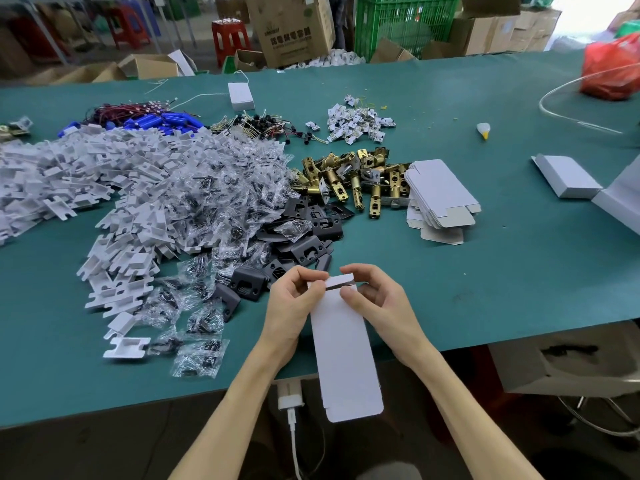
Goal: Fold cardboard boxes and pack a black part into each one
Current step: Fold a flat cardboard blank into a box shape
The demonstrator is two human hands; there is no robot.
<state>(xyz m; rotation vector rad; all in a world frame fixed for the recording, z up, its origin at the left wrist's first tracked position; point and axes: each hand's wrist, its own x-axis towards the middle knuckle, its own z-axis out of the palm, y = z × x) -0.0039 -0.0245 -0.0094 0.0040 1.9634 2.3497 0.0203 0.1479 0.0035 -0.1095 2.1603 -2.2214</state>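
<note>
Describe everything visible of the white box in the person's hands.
The white cardboard box is long, narrow and plain. Its far end shows a dark slit under a partly folded flap, pinched by the left hand and right hand. Its near end, with a rounded tuck flap, juts past the green table edge.

Over the table's [485, 271] near edge: box [343, 341] between left hand [294, 299] and right hand [377, 299]; just behind the hands, heap of plates [311, 230]; left of that, bagged pieces [214, 209], then card inserts [69, 168] farther left; behind the plates, latch bolts [353, 178]; right of those, stacked flat boxes [440, 192]; far right, closed box [568, 178].
</note>
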